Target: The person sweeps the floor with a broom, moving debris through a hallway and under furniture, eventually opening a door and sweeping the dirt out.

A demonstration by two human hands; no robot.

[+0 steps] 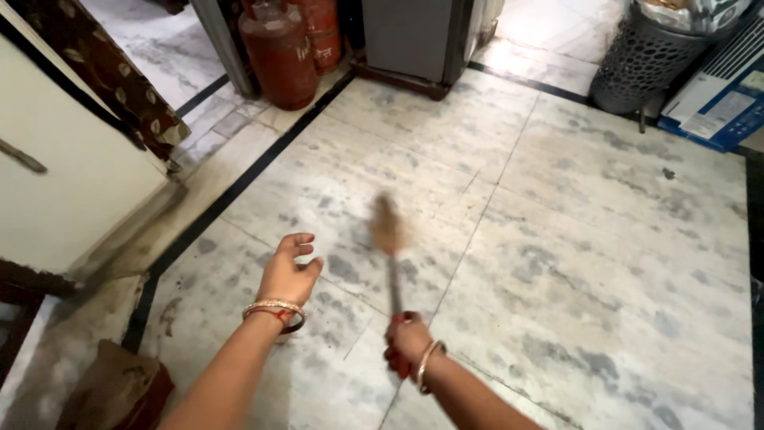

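My right hand (407, 344) grips the red handle end of a broom (390, 239), whose thin stick runs forward to a blurred brown brush head above the marble floor (557, 239). My left hand (287, 273) hangs out to the left of the broom with its fingers loosely curled and nothing in it. Both wrists wear bangles.
Two red gas cylinders (280, 52) stand at the back beside a grey cabinet (414, 36). A dark perforated bin (637, 60) and a blue and white box (720, 99) sit at the back right. A cream door (64, 175) with a patterned curtain is on the left; a brown sack (111, 390) lies bottom left.
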